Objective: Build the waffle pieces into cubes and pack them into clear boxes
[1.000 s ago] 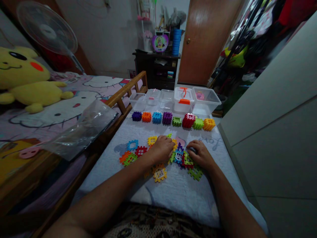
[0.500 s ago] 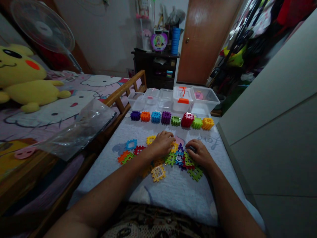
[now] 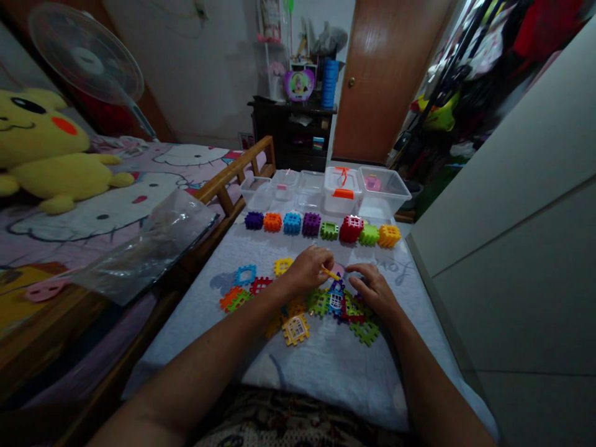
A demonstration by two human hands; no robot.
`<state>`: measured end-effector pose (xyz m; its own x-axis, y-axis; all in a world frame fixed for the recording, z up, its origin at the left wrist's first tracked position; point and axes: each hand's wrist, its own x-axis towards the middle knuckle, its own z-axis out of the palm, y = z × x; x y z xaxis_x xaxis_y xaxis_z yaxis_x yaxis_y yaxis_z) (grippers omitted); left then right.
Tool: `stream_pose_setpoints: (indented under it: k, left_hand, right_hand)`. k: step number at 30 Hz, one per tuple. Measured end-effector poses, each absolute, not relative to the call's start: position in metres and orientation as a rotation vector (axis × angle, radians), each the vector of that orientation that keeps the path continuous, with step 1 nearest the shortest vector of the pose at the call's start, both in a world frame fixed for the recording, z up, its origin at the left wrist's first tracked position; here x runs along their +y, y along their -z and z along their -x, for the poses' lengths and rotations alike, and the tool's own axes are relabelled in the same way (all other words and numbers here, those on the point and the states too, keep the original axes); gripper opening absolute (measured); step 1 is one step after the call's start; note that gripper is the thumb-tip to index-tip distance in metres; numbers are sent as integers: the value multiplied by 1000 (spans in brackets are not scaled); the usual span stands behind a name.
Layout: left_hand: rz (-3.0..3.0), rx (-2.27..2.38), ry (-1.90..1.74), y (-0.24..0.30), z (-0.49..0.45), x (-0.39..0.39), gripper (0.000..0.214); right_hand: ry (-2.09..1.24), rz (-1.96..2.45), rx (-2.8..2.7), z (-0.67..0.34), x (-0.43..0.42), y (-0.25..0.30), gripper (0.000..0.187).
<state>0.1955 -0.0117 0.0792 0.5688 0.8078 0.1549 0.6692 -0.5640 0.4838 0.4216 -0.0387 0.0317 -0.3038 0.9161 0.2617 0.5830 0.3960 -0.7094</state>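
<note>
My left hand [image 3: 308, 269] is curled over a pile of flat interlocking plastic tiles [image 3: 333, 302] on a white quilted surface [image 3: 326, 354], pinching the edge of a thin yellow tile [image 3: 331, 274]. My right hand [image 3: 372, 289] rests on the pile's right side, its index finger stretched toward the same yellow tile and the other fingers bent. Loose tiles lie around: a blue one [image 3: 245, 274], a red one [image 3: 259, 285], an orange one [image 3: 231, 298], a yellow one [image 3: 297, 329], a green one [image 3: 365, 332]. A row of several assembled coloured cubes [image 3: 321, 226] stands farther back.
Clear plastic boxes [image 3: 326, 189] line the far edge behind the cubes. A wooden bed rail [image 3: 223, 186] and a clear plastic bag [image 3: 153, 242] are at left, with a yellow plush toy [image 3: 51, 155] and a fan [image 3: 88, 56]. A pale cabinet wall [image 3: 512, 217] runs along the right.
My left hand has lifted a little and now pinches a yellow tile up off the pile. My right hand has shifted slightly toward it, index finger extended.
</note>
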Motion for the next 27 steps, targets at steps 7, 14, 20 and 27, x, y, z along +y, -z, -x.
stream_pose_setpoints:
  k: [7,14,20,27]
  left_hand:
    - [-2690,1132,-594,-64,-226,-30,5]
    - [-2608,1261,-496,-77,-191,-26,16]
    - [-2349,1577,-150,-83,-104,-6,45]
    - [-2260,1439,70,-74,-85,1,59]
  right_hand:
    - [-779,1259,-2002,-420,-41,-33,35]
    - [-565,1375,-1973,-427,-36,-23,37]
    - [-418,1512,-2064,-436,-29,-13,37]
    - [-406,1565,-2085,-435,-29,-7,46]
